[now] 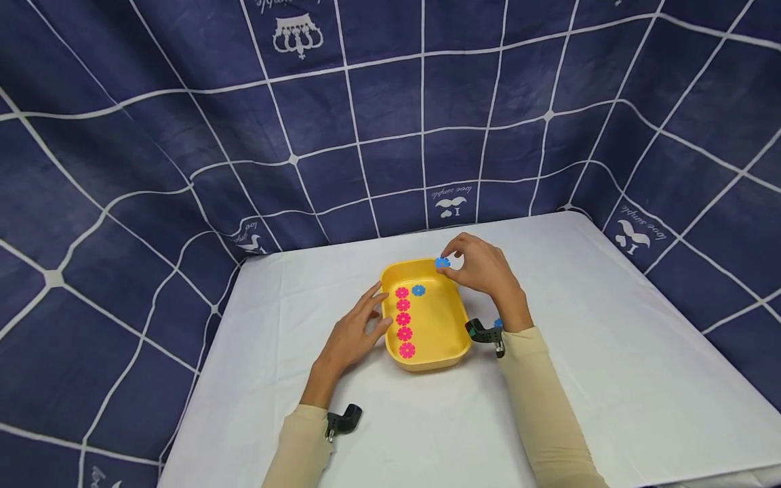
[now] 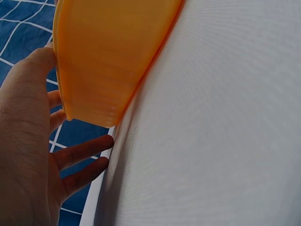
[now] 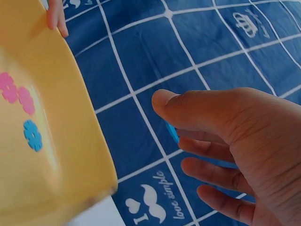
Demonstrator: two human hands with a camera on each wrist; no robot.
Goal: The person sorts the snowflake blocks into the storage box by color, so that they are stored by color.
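Observation:
A yellow plastic tray [image 1: 434,318] stands on the white table. Inside it, several pink flower-shaped pieces [image 1: 403,318] form a column along the left side, and one blue flower-shaped piece [image 1: 417,291] lies beside the farthest pink one. Over the tray's far right corner my right hand [image 1: 485,268] pinches another blue flower-shaped piece [image 1: 442,262] between thumb and fingers. In the right wrist view only a sliver of this piece [image 3: 172,132] shows behind the thumb. My left hand [image 1: 354,332] rests its spread fingers on the tray's left rim, the thumb at the edge.
More blue [image 1: 498,323] shows on the table right of the tray, mostly hidden by my right wrist. A navy curtain with white grid lines [image 1: 390,102] hangs behind and beside the white table [image 1: 610,339]. Each wrist wears a black camera mount [image 1: 344,420].

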